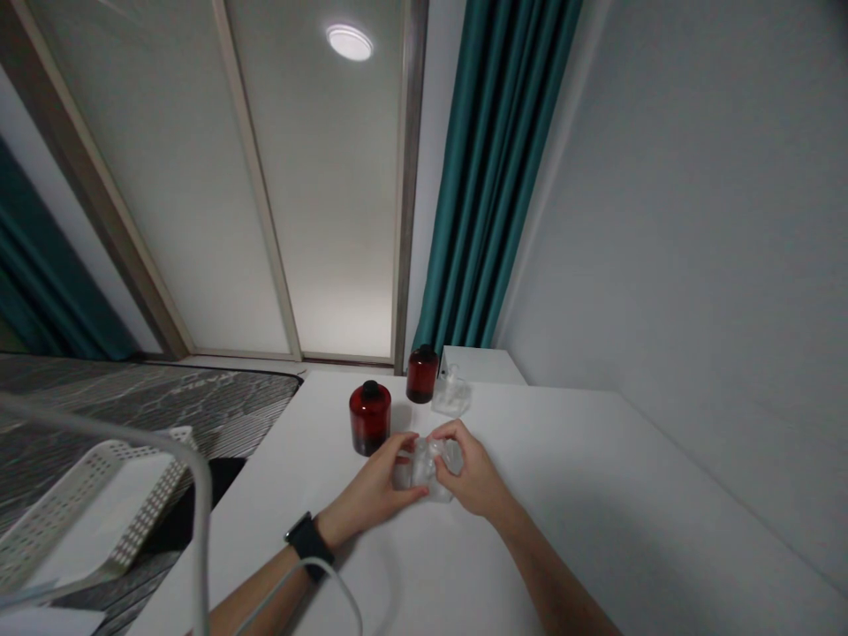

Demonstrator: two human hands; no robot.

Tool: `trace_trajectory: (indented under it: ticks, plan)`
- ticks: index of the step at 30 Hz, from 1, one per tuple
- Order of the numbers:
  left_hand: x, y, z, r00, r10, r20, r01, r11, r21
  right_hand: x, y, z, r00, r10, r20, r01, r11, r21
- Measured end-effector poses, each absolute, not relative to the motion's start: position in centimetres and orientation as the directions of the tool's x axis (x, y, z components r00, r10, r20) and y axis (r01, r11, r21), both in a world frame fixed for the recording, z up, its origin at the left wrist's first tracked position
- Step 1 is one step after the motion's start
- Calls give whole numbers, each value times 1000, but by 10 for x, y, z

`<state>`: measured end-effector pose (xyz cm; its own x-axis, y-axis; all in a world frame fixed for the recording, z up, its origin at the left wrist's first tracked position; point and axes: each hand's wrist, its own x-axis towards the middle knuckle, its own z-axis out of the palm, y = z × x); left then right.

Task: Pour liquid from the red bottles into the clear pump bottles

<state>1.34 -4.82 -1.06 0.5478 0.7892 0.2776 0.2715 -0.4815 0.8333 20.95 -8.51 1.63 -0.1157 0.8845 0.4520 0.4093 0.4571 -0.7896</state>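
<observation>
A clear glass bottle (429,473) rests on the white table in front of me, between my two hands. My left hand (390,481) curves around its left side, thumb at the near edge and fingers behind. At the top, my right hand (467,473) pinches what looks like the bottle's clear stopper (435,448); the fingers partly hide it. Just beyond my left hand stands a dark red bottle (370,420) with a black stopper. Farther back are a second red bottle (422,375) and another clear glass bottle (451,395) with a stopper on top.
The white table (530,442) meets a grey wall on the right. A white box (483,365) sits behind its far edge. At lower left is a perforated white basket (99,503), with a pale tube (199,530) curving in front. Glass doors and a green curtain (496,177) stand beyond.
</observation>
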Motion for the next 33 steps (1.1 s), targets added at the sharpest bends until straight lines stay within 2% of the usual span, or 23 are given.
trace_trajectory:
  ticks: [11,19,33]
  plan:
    - [15,-49,-7,555,794,249,273,-457,847,215,-85,17,-174,896,408,403,442,-801]
    - [14,-50,-6,551,797,248,285,-458,842,211,-88,19,-155,888,432,436,454,-777]
    - [14,-48,-13,566,781,265,249,-468,848,225,-81,17,-245,899,363,257,421,-870]
